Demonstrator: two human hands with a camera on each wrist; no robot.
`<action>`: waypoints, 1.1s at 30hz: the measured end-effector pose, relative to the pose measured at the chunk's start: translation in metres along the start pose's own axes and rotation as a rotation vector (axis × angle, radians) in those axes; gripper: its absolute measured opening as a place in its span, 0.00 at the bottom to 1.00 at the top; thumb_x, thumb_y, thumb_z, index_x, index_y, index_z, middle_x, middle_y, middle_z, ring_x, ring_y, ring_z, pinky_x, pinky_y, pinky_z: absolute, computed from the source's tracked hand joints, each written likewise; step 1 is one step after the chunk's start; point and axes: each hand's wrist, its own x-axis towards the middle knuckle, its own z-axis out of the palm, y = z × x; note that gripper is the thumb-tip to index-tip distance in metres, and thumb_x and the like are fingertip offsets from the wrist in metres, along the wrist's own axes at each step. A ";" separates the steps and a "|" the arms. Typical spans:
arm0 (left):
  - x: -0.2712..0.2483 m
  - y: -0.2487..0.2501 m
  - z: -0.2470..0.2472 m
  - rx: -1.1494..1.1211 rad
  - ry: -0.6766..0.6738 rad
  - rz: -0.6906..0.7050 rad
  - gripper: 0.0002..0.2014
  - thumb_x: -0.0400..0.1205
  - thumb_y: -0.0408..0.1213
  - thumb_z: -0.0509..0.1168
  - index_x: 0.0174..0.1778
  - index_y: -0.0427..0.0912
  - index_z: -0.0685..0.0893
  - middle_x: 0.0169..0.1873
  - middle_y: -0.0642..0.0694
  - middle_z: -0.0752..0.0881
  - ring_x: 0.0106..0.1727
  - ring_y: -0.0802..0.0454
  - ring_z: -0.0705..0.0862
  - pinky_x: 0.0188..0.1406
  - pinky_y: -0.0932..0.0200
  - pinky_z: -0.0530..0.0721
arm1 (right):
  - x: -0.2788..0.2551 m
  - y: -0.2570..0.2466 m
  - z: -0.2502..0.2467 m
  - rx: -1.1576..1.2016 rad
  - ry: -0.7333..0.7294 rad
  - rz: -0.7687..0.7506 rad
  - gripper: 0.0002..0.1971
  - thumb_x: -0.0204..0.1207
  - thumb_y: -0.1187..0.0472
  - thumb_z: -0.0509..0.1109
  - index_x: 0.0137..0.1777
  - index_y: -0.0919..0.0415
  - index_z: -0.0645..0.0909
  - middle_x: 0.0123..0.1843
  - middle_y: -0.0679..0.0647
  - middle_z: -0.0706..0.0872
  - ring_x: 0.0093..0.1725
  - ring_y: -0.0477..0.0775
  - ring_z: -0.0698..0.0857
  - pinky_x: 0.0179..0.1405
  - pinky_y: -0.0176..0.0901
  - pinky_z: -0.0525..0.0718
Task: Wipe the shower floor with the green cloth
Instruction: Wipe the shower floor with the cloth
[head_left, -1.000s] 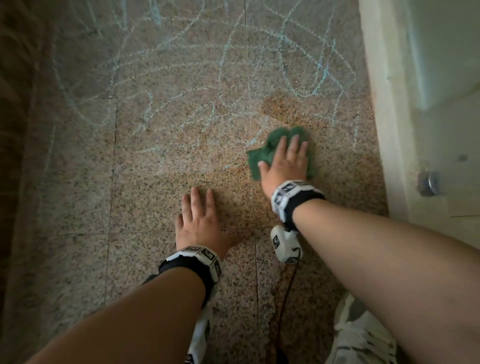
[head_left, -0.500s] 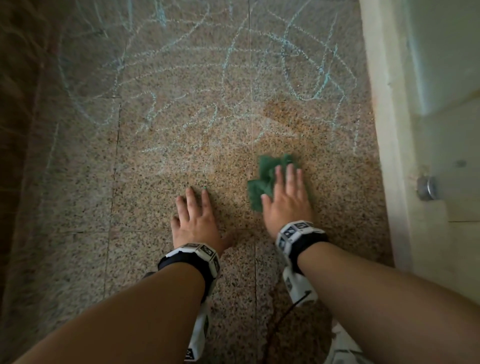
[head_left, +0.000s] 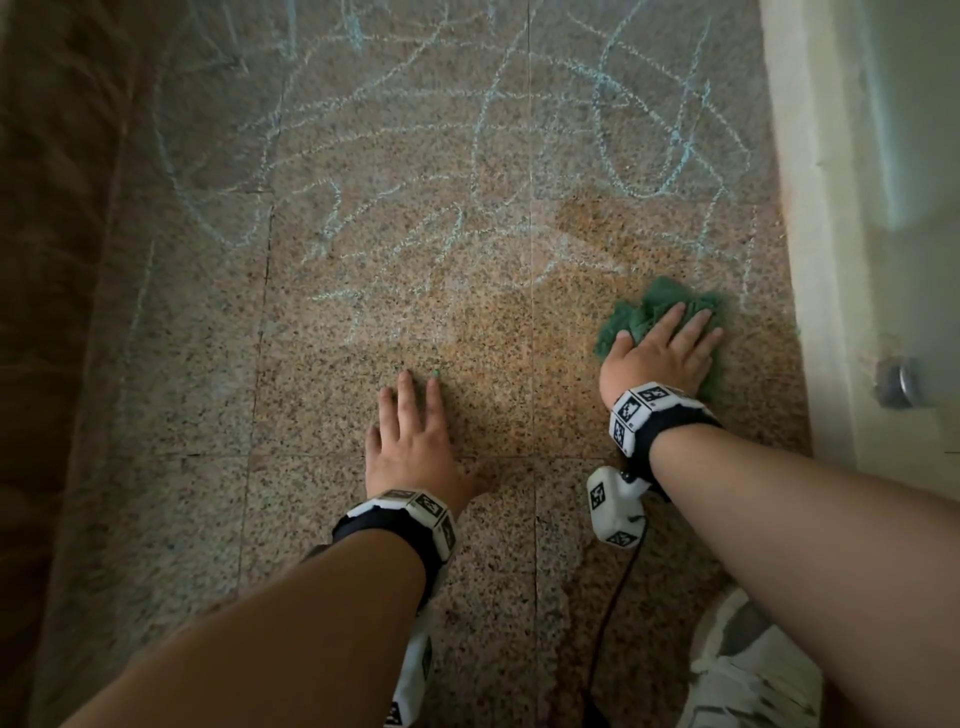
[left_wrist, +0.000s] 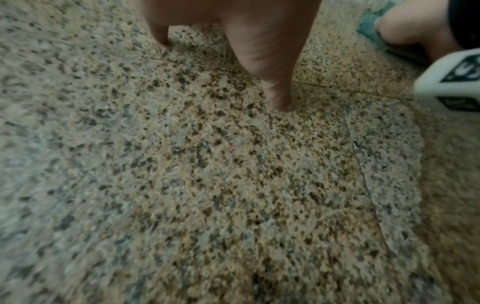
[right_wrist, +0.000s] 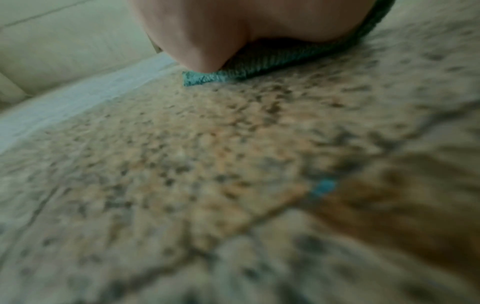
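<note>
The green cloth (head_left: 636, 314) lies crumpled on the speckled granite shower floor (head_left: 467, 332), near the right wall. My right hand (head_left: 662, 351) presses flat on it with straight fingers; the right wrist view shows the palm on the cloth's edge (right_wrist: 272, 59). My left hand (head_left: 413, 431) rests flat on the bare floor to the left, fingers spread and straight, thumb (left_wrist: 272, 67) touching the tile. Pale blue chalk scribbles (head_left: 467, 156) cover the floor beyond both hands. A darker damp patch (head_left: 587, 223) sits above the cloth.
A cream wall base (head_left: 821, 260) runs along the right, with a round metal fitting (head_left: 896, 382) low on it. A dark wall (head_left: 47, 260) borders the left. My shoe (head_left: 748, 670) and a black cable (head_left: 615, 597) are at the bottom right.
My right hand slid the cloth toward me, then out to the right, close to the wall base. The left hand has stayed planted on the floor.
</note>
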 end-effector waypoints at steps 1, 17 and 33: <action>-0.001 -0.003 0.000 -0.002 0.001 0.003 0.64 0.73 0.71 0.67 0.83 0.45 0.25 0.83 0.44 0.25 0.86 0.41 0.31 0.85 0.42 0.44 | -0.001 -0.008 0.000 0.002 -0.005 -0.018 0.37 0.87 0.44 0.51 0.87 0.58 0.38 0.88 0.57 0.35 0.86 0.63 0.36 0.85 0.57 0.45; -0.007 -0.038 0.000 -0.063 -0.028 -0.244 0.68 0.71 0.71 0.68 0.82 0.36 0.26 0.84 0.41 0.27 0.86 0.41 0.33 0.85 0.41 0.49 | -0.120 -0.109 0.063 -0.307 -0.174 -1.034 0.36 0.87 0.46 0.51 0.87 0.55 0.37 0.88 0.56 0.33 0.86 0.61 0.32 0.85 0.58 0.41; -0.004 -0.011 0.002 0.006 -0.055 -0.082 0.64 0.76 0.64 0.71 0.83 0.43 0.24 0.83 0.41 0.25 0.85 0.36 0.31 0.85 0.37 0.46 | -0.042 0.010 0.015 -0.179 -0.072 -0.339 0.35 0.88 0.46 0.48 0.87 0.55 0.35 0.88 0.56 0.33 0.86 0.60 0.35 0.84 0.53 0.39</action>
